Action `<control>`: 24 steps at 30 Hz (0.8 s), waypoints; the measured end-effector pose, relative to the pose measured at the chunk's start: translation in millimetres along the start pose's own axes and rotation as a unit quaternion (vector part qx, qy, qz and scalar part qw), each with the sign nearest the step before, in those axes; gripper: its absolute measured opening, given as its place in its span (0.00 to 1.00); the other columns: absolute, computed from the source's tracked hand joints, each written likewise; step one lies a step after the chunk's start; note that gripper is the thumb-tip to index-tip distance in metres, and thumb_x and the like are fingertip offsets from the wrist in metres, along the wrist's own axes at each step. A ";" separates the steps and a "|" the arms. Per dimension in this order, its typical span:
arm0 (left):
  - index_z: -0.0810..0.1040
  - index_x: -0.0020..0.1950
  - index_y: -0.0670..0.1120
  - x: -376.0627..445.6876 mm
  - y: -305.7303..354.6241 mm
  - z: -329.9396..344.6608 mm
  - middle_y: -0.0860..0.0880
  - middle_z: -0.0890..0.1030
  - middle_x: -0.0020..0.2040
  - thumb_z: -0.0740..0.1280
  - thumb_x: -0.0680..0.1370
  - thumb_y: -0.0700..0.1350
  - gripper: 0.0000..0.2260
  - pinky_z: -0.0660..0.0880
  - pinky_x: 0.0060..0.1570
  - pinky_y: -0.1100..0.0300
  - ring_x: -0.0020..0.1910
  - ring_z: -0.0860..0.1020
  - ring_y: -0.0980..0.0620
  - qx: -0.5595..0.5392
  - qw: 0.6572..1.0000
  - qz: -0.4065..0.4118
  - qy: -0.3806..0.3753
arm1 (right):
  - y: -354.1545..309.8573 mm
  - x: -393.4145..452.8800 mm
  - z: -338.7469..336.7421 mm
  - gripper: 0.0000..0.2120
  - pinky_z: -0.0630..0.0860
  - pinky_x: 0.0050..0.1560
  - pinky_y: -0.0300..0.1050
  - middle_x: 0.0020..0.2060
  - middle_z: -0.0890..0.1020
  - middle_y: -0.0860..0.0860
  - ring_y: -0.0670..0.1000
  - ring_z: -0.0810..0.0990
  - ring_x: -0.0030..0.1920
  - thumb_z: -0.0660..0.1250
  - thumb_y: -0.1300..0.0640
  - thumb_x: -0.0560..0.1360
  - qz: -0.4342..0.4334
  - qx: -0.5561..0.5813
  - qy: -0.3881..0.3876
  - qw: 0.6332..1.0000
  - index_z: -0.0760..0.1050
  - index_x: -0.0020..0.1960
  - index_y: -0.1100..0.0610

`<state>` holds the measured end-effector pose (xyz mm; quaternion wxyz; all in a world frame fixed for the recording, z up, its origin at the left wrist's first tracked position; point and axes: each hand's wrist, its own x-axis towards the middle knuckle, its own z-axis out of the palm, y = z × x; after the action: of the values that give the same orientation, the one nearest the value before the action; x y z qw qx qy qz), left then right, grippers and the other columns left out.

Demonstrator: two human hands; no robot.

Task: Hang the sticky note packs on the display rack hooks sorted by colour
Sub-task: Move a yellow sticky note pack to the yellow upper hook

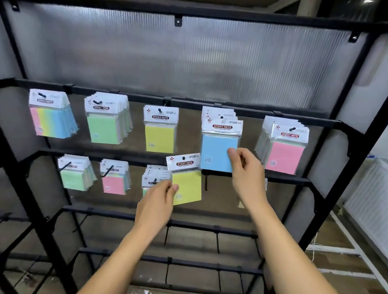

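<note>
Head view, display rack (353, 75) straight ahead. Left hand (156, 202) pinching loose yellow sticky note pack (186, 180) by lower left edge, thumb on front. Pack tilted, header card and hang hole pointing up and slightly left, long axis near vertical. Right hand (245, 169) pinching lower right corner of front blue pack (219, 147) on upper-row hook. Hung yellow pack (160, 130) up and left of held pack, on middle upper hook (159, 110), hook tip poking toward camera. Left hand nearer that hook, so likely next: raise pack up-left, line hole with hook tip. Green packs (105, 123) next hook left, pink packs (284, 151) far right. Lower row mixed, partly hidden behind held pack.
</note>
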<state>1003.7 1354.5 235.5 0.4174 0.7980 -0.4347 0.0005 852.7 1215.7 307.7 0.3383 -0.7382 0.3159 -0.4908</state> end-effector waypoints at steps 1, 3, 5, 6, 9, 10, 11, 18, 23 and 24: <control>0.70 0.43 0.50 0.4 0.5 -1.2 0.55 0.73 0.34 0.56 0.84 0.52 0.12 0.63 0.31 0.59 0.38 0.71 0.53 -0.001 1.000 0.002 0.001 | -1.5 5.1 0.8 0.16 0.61 0.32 0.39 0.34 0.74 0.59 0.46 0.65 0.33 0.62 0.50 0.82 -0.001 0.000 0.002 1.000 0.76 0.46 0.63; 0.69 0.42 0.51 1.0 0.7 -2.7 0.56 0.72 0.34 0.56 0.84 0.52 0.12 0.62 0.31 0.59 0.37 0.71 0.54 0.001 1.000 0.005 -0.001 | -2.2 12.1 2.9 0.17 0.61 0.33 0.41 0.33 0.73 0.55 0.47 0.65 0.33 0.61 0.50 0.82 0.005 -0.002 0.004 1.000 0.76 0.46 0.63; 0.69 0.42 0.51 2.3 0.0 -3.1 0.56 0.72 0.34 0.56 0.84 0.52 0.12 0.62 0.31 0.59 0.37 0.71 0.54 0.001 1.000 0.006 -0.003 | 0.0 16.5 4.2 0.17 0.61 0.33 0.42 0.31 0.71 0.51 0.46 0.64 0.31 0.61 0.50 0.82 0.015 -0.010 0.005 1.000 0.76 0.45 0.63; 0.69 0.41 0.51 2.8 0.0 -3.2 0.55 0.72 0.34 0.56 0.84 0.52 0.12 0.62 0.31 0.60 0.37 0.71 0.54 -0.002 1.000 0.007 -0.001 | 1.4 17.7 4.4 0.17 0.61 0.33 0.42 0.31 0.71 0.50 0.46 0.64 0.31 0.61 0.50 0.82 0.018 -0.015 0.005 1.000 0.76 0.44 0.63; 0.68 0.41 0.52 3.5 1.1 -3.7 0.56 0.71 0.33 0.57 0.84 0.51 0.12 0.61 0.31 0.59 0.36 0.70 0.53 -0.006 1.000 0.008 0.001 | 5.1 19.3 4.6 0.18 0.60 0.35 0.46 0.31 0.70 0.51 0.47 0.64 0.32 0.61 0.50 0.83 0.017 -0.023 0.002 1.000 0.75 0.43 0.64; 0.68 0.42 0.51 3.4 0.7 -3.4 0.56 0.71 0.33 0.57 0.84 0.51 0.11 0.61 0.31 0.59 0.37 0.69 0.53 -0.003 1.000 0.009 0.002 | 5.4 19.3 4.3 0.19 0.60 0.35 0.46 0.31 0.69 0.50 0.47 0.63 0.32 0.60 0.50 0.83 0.016 -0.026 0.000 1.000 0.74 0.43 0.64; 0.69 0.42 0.51 3.1 0.2 -3.1 0.56 0.71 0.33 0.57 0.84 0.51 0.11 0.61 0.31 0.58 0.37 0.69 0.52 -0.002 1.000 0.010 0.002 | 5.2 19.4 4.2 0.19 0.59 0.35 0.46 0.30 0.68 0.50 0.47 0.63 0.31 0.60 0.50 0.83 0.016 -0.028 -0.004 0.999 0.74 0.42 0.64; 0.71 0.45 0.51 3.6 -3.7 -3.2 0.56 0.73 0.37 0.57 0.84 0.51 0.10 0.63 0.33 0.57 0.40 0.71 0.52 -0.003 1.000 0.008 0.001 | 4.9 23.1 5.8 0.20 0.59 0.30 0.38 0.29 0.67 0.49 0.44 0.63 0.29 0.60 0.50 0.83 0.020 -0.026 -0.009 0.999 0.74 0.42 0.65; 0.70 0.44 0.52 4.6 -7.0 -2.4 0.57 0.72 0.36 0.57 0.84 0.51 0.10 0.62 0.31 0.61 0.39 0.71 0.53 -0.003 1.000 0.010 -0.004 | 5.7 26.6 5.4 0.21 0.58 0.28 0.37 0.27 0.62 0.47 0.44 0.61 0.27 0.60 0.50 0.83 0.028 -0.033 -0.023 0.999 0.63 0.34 0.57; 0.69 0.44 0.52 4.8 -7.5 -2.0 0.57 0.72 0.36 0.57 0.84 0.51 0.10 0.62 0.31 0.61 0.39 0.71 0.53 -0.004 1.000 0.009 -0.004 | 6.2 27.2 5.8 0.21 0.58 0.28 0.37 0.27 0.62 0.46 0.44 0.61 0.27 0.60 0.49 0.83 0.034 -0.029 -0.029 0.999 0.62 0.34 0.56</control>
<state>1012.6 1354.6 233.5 0.4186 0.7926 -0.4434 -0.0003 866.0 1191.6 315.0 0.3421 -0.7504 0.3451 -0.4480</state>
